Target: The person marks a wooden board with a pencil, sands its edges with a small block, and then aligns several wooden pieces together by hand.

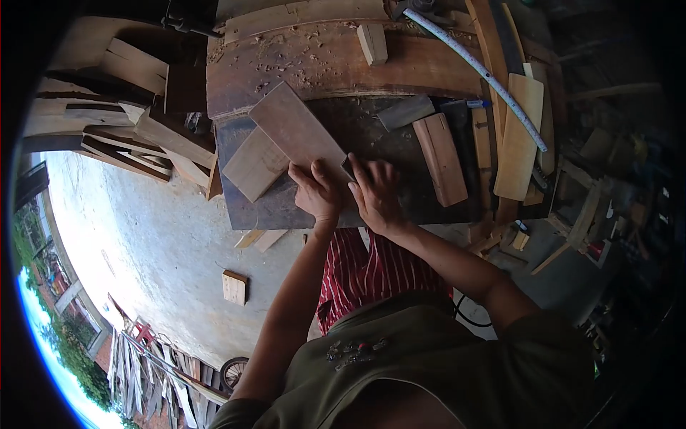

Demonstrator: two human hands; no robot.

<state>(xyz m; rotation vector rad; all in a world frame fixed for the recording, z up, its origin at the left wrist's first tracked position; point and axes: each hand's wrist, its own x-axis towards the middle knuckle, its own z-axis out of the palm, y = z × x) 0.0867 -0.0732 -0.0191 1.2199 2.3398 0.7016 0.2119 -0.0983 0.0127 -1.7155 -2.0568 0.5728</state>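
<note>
A flat brown wooden board (296,123) lies slantwise on the dark workbench (239,211), its near end between my hands. My left hand (316,194) grips the lower left of this board, with bent fingers on its face and edge. At the board's right edge, my right hand (377,194) is closed with the index finger stretched forward. A small dark piece (348,166) shows at its fingertips, against the edge; I cannot tell what it is. Under the board, a paler wooden board (254,166) sticks out to the left.
Right of my hands lie a thick wood block (439,159), a grey block (406,112), a blue-capped marker (477,104) and a long pale board (519,136). A curved white measuring strip (475,66) crosses the upper right. Shavings cover the plank (314,61) behind. Scrap timber (139,136) is piled left.
</note>
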